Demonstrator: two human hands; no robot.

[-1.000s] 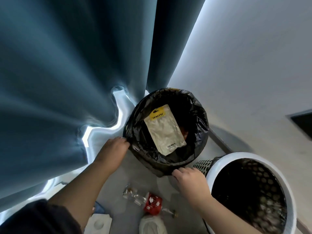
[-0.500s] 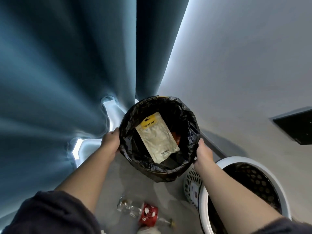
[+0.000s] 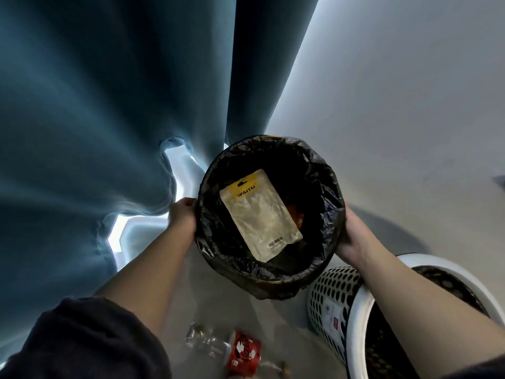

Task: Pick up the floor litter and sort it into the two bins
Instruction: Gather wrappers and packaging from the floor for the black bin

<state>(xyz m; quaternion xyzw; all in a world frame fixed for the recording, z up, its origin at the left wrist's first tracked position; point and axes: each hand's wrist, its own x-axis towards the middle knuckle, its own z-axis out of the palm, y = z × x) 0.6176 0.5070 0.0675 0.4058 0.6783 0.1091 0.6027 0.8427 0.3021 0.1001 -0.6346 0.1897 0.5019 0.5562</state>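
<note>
Both grips clasped the black bin, left hand and right hand on opposite sides; the crushed bottle lay crosswise on the floor, closer in, roughly midway between them.

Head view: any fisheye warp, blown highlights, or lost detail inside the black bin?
Head view: strong wide-angle warp, the curtain folds fan out and bend toward the edges. Head view: the daylight gap under its hem is blown out. Head view: the black-lined bin is near black inside, yet the WAITU pouch stays readable. Head view: the crushed bottle looks soft.
</note>
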